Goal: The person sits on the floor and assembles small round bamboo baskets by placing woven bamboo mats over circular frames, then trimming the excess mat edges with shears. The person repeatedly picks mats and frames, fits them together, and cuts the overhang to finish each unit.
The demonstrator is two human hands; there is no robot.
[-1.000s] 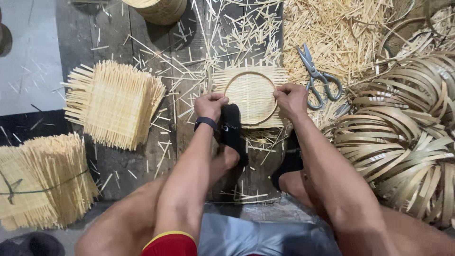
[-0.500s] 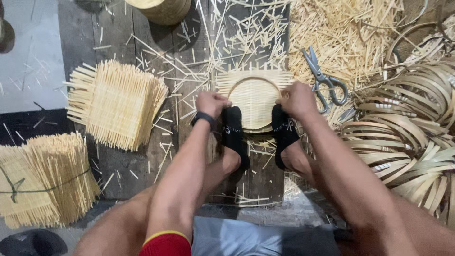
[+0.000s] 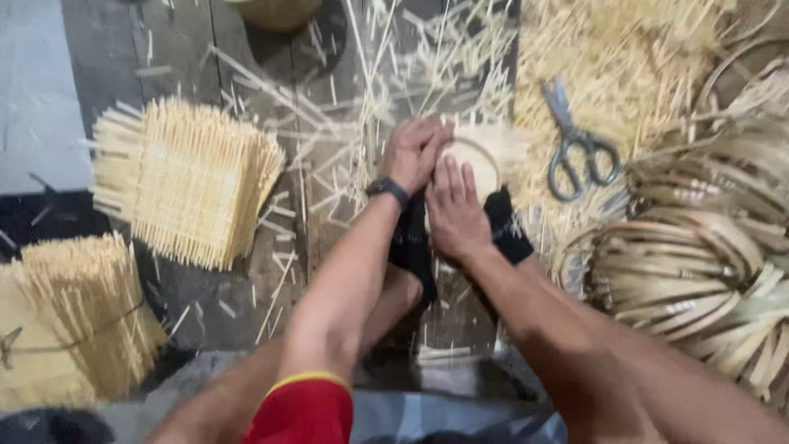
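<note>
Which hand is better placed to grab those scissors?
Probably the right hand: it lies flat on the woven mat, on the side nearer the scissors. The left hand is farther off.

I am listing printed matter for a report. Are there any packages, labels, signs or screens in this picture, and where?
None that can be made out. The only candidate is a dark band on the left wrist, perhaps a watch; no screen shows. The rest is bare bamboo work, grey scissors and a woven mat under both hands.
</note>
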